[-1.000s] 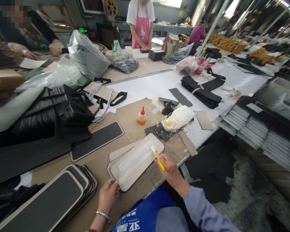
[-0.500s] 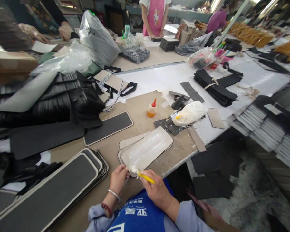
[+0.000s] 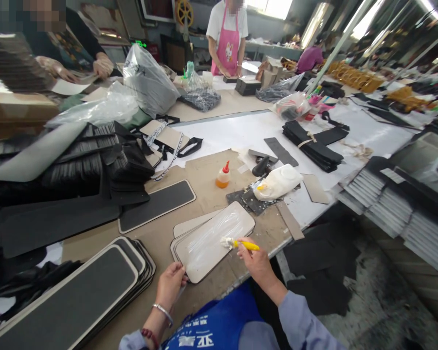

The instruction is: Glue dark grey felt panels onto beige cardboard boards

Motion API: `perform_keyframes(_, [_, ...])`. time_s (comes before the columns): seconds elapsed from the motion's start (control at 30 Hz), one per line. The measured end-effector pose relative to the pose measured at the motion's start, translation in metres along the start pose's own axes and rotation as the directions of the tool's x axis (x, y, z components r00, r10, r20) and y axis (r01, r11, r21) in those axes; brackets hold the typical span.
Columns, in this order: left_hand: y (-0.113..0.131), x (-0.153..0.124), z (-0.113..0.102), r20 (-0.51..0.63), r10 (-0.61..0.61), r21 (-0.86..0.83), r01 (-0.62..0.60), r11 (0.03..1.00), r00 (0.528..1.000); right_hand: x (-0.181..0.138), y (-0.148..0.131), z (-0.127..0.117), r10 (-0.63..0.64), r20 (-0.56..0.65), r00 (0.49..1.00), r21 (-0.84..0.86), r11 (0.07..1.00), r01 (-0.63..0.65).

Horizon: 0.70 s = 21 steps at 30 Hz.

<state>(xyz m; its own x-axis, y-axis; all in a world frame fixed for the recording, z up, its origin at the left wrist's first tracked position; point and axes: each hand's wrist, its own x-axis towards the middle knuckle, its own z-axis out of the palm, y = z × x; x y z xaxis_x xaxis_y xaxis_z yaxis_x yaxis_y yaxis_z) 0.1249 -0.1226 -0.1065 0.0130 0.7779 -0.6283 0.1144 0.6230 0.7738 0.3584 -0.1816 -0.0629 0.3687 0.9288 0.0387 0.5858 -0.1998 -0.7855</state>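
Observation:
My right hand [image 3: 256, 262] grips a brush [image 3: 247, 245] by its yellow handle. Its white-coated bristles rest at the right edge of a pale, rounded-corner board [image 3: 213, 243], which has glossy wet streaks along it. This board tops a small stack of similar pieces lying askew. At the near left corner, the fingers of my left hand [image 3: 171, 283] are pinched on the board's edge. Beyond the stack lies a white plastic container [image 3: 278, 182] with a yellowish smear at its opening. A small squeeze bottle [image 3: 222, 176] with a red tip and amber liquid stands nearby.
Dark boards with pale rims [image 3: 95, 296] are piled at near left, with a single one [image 3: 156, 206] beyond. Bundled black pieces [image 3: 312, 146] lie at the right. Two people work across the table, one in a pink apron [image 3: 226, 51]. The table's edge [image 3: 237, 287] runs along my right.
My right hand has carried the brush up and right, from the board's near corner to its right edge. My left hand stays at the near left corner. The camera view has shifted slightly.

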Motion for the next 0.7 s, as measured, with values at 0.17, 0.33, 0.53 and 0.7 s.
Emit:
perform_keyframes(0.17, [0.005,-0.003,0.002,-0.018,0.015,0.019,-0.014,1.000,1.000,0.039,0.036,-0.028,-0.136,-0.212,0.968,-0.254,0.964,0.080])
perform_keyframes(0.33, [0.012,-0.007,0.004,-0.052,0.039,0.029,-0.038,0.999,0.998,0.043,0.044,-0.031,-0.307,-0.118,0.944,-0.387,0.890,0.241])
perform_keyframes(0.53, [0.010,-0.004,0.006,-0.086,0.043,0.036,-0.040,0.999,0.995,0.061,0.035,-0.022,-0.370,-0.081,0.926,-0.363,0.876,0.318])
perform_keyframes(0.7, [0.008,-0.002,0.010,-0.116,0.030,0.059,-0.023,0.998,0.993,0.070,0.032,-0.014,-0.391,0.059,0.918,-0.331,0.860,0.388])
